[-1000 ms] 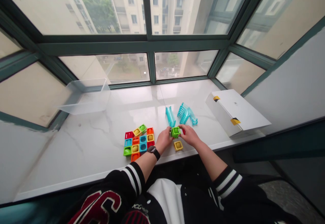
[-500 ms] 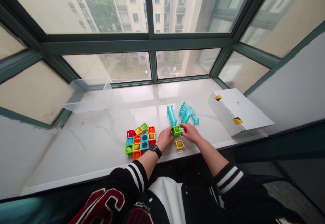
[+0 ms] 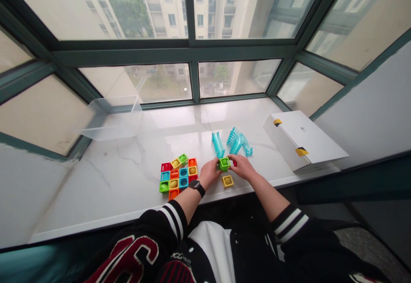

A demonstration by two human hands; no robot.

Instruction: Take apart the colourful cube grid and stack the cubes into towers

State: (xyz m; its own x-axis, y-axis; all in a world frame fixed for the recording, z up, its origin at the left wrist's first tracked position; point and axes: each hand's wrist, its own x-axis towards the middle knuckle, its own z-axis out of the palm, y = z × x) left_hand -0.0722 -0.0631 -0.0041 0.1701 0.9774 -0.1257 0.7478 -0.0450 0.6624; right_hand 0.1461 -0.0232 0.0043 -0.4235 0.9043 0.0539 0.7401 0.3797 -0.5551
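A green cube block (image 3: 224, 164) with a round hollow in its top sits between my two hands at the middle of the counter. My left hand (image 3: 209, 172), with a black watch at the wrist, pinches its left side. On the other side, the fingers of my right hand (image 3: 242, 167) close against the block. A bit of red (image 3: 234, 163) shows by those right fingers, mostly hidden. Just in front lies a yellow block (image 3: 227, 181). Left of my hands, several coloured blocks (image 3: 174, 173) stand packed together, partly covered by my left wrist.
Behind my hands lie a straight translucent blue track piece (image 3: 218, 145), a curved one (image 3: 235, 141) and a smaller one (image 3: 247, 146). A clear plastic bin (image 3: 112, 124) stands at the back left. On the right is a white box (image 3: 305, 139) with yellow-black tabs. Windows line the back.
Hardly anything differs. My hands stay around the green block, and the whole view has shifted very slightly.
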